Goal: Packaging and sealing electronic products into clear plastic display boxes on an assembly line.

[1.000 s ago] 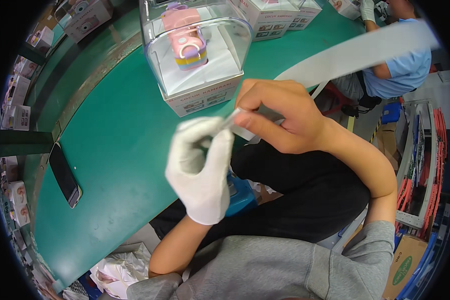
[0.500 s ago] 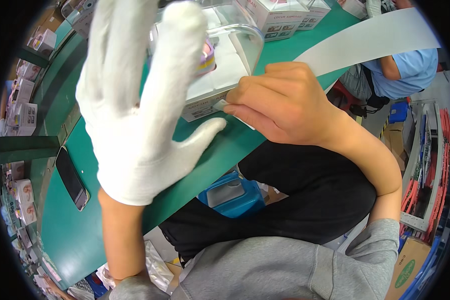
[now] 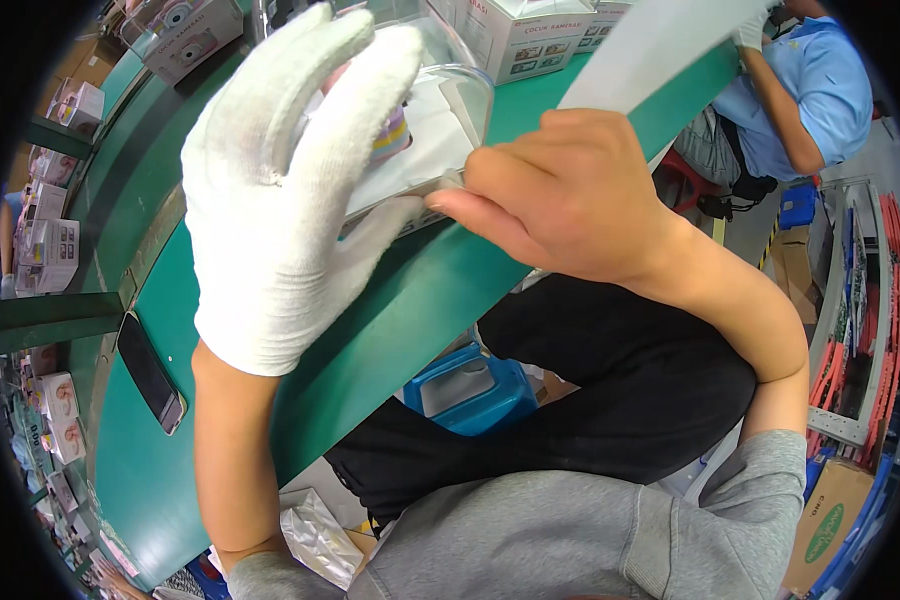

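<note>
My left hand [image 3: 270, 220], in a white knitted glove, reaches over a white box [image 3: 440, 150] with a clear plastic cover [image 3: 470, 85]. Its fingers are apart and loosely bent, and the thumb lies by the box's near edge. Under the cover, partly hidden by the glove, sits a small purple and yellow toy [image 3: 394, 137]. My bare right hand [image 3: 580, 195] is closed at the box's right corner. From behind that fist a long white strip [image 3: 650, 60] runs up to the right. A small translucent tab [image 3: 451, 180] shows at the thumb tip.
More boxes [image 3: 535, 45] stand behind on the green table [image 3: 370, 330]. A phone [image 3: 150, 370] lies at the left. A blue plastic holder [image 3: 475, 390] is below the table edge by my legs. A person in a blue shirt [image 3: 810, 90] works at the far right.
My left hand has lowered, its fingers bending more and its thumb coming in to the box's near edge. My right fist has turned slightly, and the strip now stands steeper.
</note>
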`<state>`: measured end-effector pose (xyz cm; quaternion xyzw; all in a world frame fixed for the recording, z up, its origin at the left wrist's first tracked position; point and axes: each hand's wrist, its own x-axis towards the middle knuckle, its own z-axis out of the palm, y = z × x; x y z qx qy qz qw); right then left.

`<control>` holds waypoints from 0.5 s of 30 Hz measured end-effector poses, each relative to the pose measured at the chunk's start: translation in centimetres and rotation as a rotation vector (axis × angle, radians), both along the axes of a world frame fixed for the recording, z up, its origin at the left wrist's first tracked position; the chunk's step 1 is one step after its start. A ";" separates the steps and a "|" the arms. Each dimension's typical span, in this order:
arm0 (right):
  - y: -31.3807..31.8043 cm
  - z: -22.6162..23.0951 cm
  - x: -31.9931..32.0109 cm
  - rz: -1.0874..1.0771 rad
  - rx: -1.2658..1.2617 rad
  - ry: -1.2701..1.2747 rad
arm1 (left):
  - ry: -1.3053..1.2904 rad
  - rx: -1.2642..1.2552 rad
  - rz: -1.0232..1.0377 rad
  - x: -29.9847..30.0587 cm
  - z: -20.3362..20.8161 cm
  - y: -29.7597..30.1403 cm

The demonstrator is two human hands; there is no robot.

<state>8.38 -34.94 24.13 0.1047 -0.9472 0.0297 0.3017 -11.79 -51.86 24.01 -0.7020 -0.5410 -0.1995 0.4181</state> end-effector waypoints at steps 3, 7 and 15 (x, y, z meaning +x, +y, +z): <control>1.5 0.0 1.1 -0.003 0.000 -0.089 | -0.250 -0.095 0.089 6.5 2.3 0.9; 2.2 0.6 2.0 -0.035 -0.350 -0.139 | -0.296 -0.057 0.101 4.1 0.9 -0.7; 11.8 -2.5 9.6 -0.364 -0.731 -0.185 | -0.318 -0.036 0.122 5.0 0.3 -1.0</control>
